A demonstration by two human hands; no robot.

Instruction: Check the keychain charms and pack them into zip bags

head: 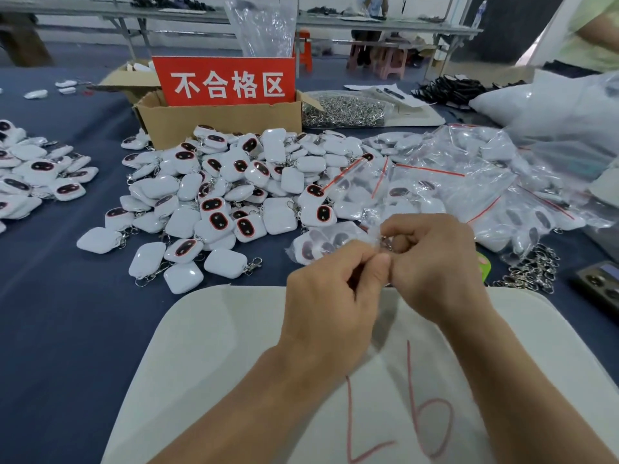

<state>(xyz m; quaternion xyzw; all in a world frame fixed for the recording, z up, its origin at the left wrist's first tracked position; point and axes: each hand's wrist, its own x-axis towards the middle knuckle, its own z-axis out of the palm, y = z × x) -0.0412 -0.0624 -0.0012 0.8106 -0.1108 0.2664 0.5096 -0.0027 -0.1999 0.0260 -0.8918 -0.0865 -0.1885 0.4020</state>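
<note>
My left hand [330,293] and my right hand [435,262] meet above the white mat [234,346], both pinching the mouth of a small clear zip bag [326,244]. Several white charms with dark oval faces show inside the bag, which lies just beyond my fingers. A big heap of loose white keychain charms [231,192] with metal clasps spreads over the blue cloth past my left hand. Filled zip bags [469,189] with red seal strips pile up to the right.
A cardboard box [221,120] with a red sign stands behind the heap. More charms [37,172] lie far left. Metal clasps fill a bag [345,112] at the back and lie loose [532,272] at right. A dark device [599,286] sits at the right edge.
</note>
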